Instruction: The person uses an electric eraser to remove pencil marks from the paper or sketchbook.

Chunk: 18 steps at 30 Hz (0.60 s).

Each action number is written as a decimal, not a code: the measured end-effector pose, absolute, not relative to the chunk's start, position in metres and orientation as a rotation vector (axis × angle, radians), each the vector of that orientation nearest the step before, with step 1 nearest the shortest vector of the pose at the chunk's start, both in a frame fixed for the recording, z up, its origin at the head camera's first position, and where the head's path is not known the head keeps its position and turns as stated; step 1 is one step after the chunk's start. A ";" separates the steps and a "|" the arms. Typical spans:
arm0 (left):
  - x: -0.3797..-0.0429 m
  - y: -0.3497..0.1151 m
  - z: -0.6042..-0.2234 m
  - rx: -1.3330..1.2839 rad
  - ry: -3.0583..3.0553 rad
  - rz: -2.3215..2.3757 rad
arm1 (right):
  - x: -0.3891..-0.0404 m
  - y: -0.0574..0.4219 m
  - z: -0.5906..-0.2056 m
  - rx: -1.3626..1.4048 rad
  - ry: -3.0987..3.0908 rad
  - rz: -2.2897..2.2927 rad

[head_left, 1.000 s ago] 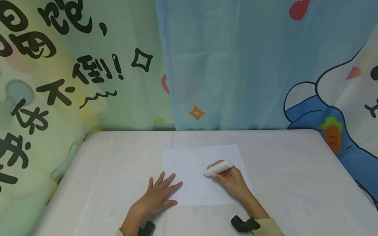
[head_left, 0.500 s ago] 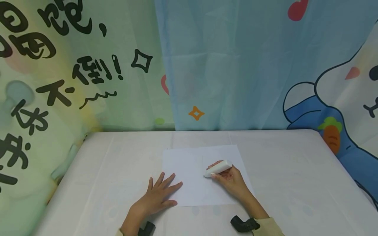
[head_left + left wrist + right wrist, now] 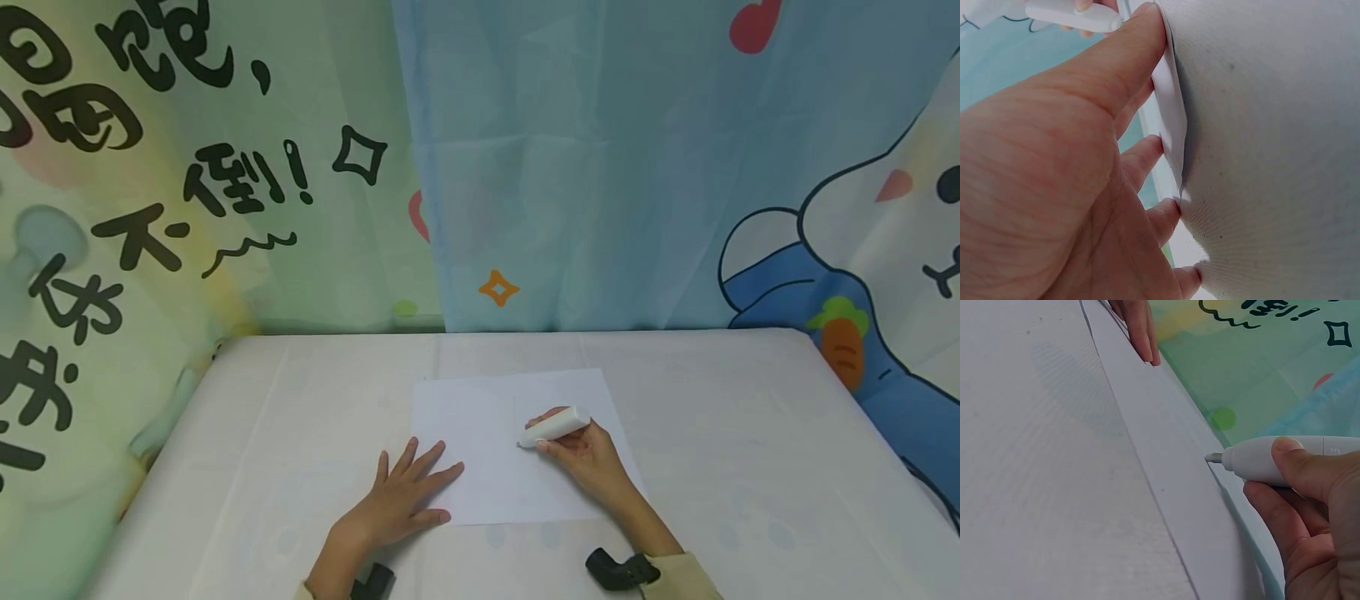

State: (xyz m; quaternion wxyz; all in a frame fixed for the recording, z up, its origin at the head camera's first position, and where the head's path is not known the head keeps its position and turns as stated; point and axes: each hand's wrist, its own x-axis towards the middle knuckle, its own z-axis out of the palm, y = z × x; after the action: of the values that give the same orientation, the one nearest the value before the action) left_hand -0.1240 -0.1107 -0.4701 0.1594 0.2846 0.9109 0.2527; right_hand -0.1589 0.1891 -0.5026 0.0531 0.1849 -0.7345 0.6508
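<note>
A white sheet of paper (image 3: 468, 412) lies on the table, with a faint thin line near its middle in the head view. My right hand (image 3: 588, 458) grips a thick white pen (image 3: 558, 425) between thumb and fingers. The pen (image 3: 1266, 459) slants with its narrow grey tip down at the paper; whether the tip touches cannot be told. My left hand (image 3: 397, 504) lies with fingers spread at the sheet's lower left corner, thumb and fingertips on or beside it. In the left wrist view, the paper's near edge (image 3: 1172, 119) lifts slightly off the table beside my thumb.
A white cloth covers the table (image 3: 262, 467). Behind it hangs a printed backdrop (image 3: 570, 208) with lettering and a cartoon animal. A black wrist device (image 3: 622, 571) sits by my right sleeve, another (image 3: 372, 582) by my left wrist.
</note>
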 end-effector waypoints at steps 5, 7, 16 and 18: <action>-0.124 -0.111 -0.471 0.809 2.605 0.724 | -0.159 0.188 -0.502 0.606 -2.218 1.989; -0.124 -0.111 -0.471 0.807 2.604 0.725 | -0.159 0.188 -0.502 0.608 -2.217 1.986; -0.124 -0.110 -0.469 0.810 2.603 0.731 | -0.160 0.189 -0.504 0.581 -2.218 1.975; -0.124 -0.110 -0.469 0.806 2.602 0.729 | -0.160 0.189 -0.504 0.581 -2.217 1.973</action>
State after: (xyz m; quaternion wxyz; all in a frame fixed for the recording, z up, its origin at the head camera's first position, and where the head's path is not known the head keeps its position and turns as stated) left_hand -0.1244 -0.1100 -0.4690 0.1601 0.2822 0.9108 0.2553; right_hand -0.1602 0.1893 -0.5036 0.0587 0.1919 -0.7319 0.6512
